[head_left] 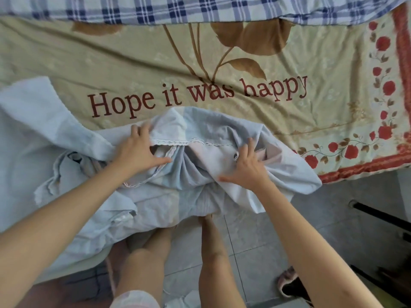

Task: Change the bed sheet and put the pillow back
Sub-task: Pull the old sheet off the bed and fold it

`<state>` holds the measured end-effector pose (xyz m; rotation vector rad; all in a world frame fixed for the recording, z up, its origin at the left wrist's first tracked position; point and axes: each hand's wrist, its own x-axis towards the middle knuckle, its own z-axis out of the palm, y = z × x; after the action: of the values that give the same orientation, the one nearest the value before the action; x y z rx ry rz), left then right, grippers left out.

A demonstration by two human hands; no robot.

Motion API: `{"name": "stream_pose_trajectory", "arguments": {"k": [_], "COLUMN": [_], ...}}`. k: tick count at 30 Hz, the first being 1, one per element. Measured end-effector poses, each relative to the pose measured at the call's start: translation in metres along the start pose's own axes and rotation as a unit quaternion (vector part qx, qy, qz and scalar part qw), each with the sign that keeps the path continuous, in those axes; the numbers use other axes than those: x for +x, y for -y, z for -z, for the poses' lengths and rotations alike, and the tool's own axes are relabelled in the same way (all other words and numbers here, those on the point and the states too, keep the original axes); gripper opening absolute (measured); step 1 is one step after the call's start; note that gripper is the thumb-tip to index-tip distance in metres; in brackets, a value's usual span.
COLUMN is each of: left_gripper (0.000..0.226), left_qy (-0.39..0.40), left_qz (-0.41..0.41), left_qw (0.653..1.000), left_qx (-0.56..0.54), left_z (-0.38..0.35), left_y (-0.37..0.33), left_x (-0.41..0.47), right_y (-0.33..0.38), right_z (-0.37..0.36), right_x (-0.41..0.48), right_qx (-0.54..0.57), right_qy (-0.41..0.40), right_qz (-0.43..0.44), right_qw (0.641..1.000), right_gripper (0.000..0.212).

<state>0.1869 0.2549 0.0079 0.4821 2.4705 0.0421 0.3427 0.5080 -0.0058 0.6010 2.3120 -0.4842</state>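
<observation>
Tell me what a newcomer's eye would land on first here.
The red words "Hope it was happy" on the beige sheet across the middle of the bed. Next, the crumpled blue sheet at the near edge, with the left hand and right hand on it. A checked blanket lies along the far side.

Both my arms reach forward, forearms bare. Left hand [142, 150] palm down, fingers spread, thumb out to the right. Right hand [246, 167] palm down, thumb out left, fingers [243, 152] curled into the sheet [195, 181].
</observation>
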Motion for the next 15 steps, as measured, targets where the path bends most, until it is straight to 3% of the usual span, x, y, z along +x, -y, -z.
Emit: {"name": "stream_pose_trajectory", "arguments": {"k": [2, 4, 6, 9, 10, 12, 15], "left_gripper": [0.136, 0.143, 0.124, 0.05, 0.036, 0.031, 0.028], "left_qy": [0.055, 0.086, 0.076, 0.031, 0.024, 0.028, 0.065], "left_qz": [0.021, 0.055, 0.083, 0.102, 0.103, 0.082, 0.071], "left_qw": [0.995, 0.989, 0.99, 0.994, 0.994, 0.996, 0.995], "left_qx": [0.076, 0.109, 0.087, 0.028, 0.018, 0.016, -0.012], "left_z": [-0.022, -0.045, -0.059, -0.059, -0.055, -0.043, -0.017], "left_y": [0.01, 0.021, 0.024, 0.024, 0.026, 0.027, 0.025], "left_x": [-0.012, -0.016, -0.01, 0.002, 0.001, -0.013, -0.063], "right_y": [0.004, 0.007, 0.011, 0.013, 0.013, 0.011, 0.01], "right_z": [-0.012, -0.021, -0.025, -0.026, -0.023, -0.013, 0.008], "right_x": [0.0, 0.005, 0.011, 0.01, 0.002, -0.023, -0.082], "right_qx": [0.033, 0.042, 0.02, 0.02, 0.017, 0.02, 0.073], "right_qy": [-0.006, -0.02, -0.046, -0.107, -0.106, -0.069, 0.046], "right_qz": [-0.044, -0.095, -0.129, -0.126, -0.122, -0.118, -0.157], "right_qw": [0.999, 0.994, 0.99, 0.986, 0.987, 0.99, 0.984], "right_gripper": [0.125, 0.133, 0.114, 0.046, 0.03, 0.017, 0.019]}}
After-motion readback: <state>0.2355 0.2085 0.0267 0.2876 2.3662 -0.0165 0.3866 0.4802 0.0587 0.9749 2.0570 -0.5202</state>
